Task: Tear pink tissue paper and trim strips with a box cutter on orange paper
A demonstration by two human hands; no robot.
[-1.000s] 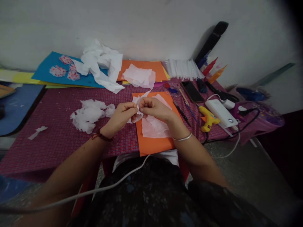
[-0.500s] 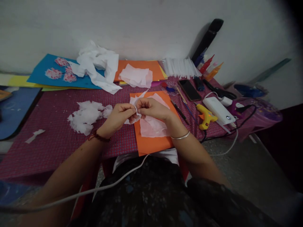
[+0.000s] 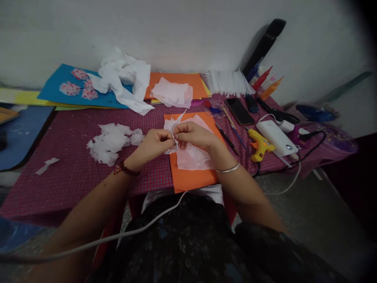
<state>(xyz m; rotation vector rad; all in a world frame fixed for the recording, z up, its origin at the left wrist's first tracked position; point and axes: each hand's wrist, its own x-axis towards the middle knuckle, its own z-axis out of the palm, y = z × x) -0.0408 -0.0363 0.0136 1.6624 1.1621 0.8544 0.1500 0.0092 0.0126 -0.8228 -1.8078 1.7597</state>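
Both hands meet over the left edge of an orange sheet [image 3: 191, 181], pinching a piece of white tissue paper [image 3: 171, 125] between them. My left hand [image 3: 153, 146] is closed on the tissue from the left, thumb against forefinger. From the other side my right hand [image 3: 194, 135] grips the same tissue, fingertips almost touching the left ones. Its pointed upper end sticks up behind the fingers; the part inside the fingers is hidden. Under my right hand, pale pink tissue sheets [image 3: 194, 159] lie on the orange sheet. A heap of torn white tissue pieces [image 3: 107, 143] rests left of my left hand.
Behind are crumpled white tissue [image 3: 120, 74], a blue sheet [image 3: 53, 88] with pink-and-white clusters [image 3: 70, 89], and more pink tissue [image 3: 172, 93]. To the right lie a phone [image 3: 240, 111], brushes, a yellow glue gun [image 3: 260, 145] and a white power bank [image 3: 277, 137]. A cable [image 3: 141, 228] crosses my front.
The view has shifted slightly, so the table things sit a little further right. Both hands keep their pinch on the tissue, with only small finger movement.
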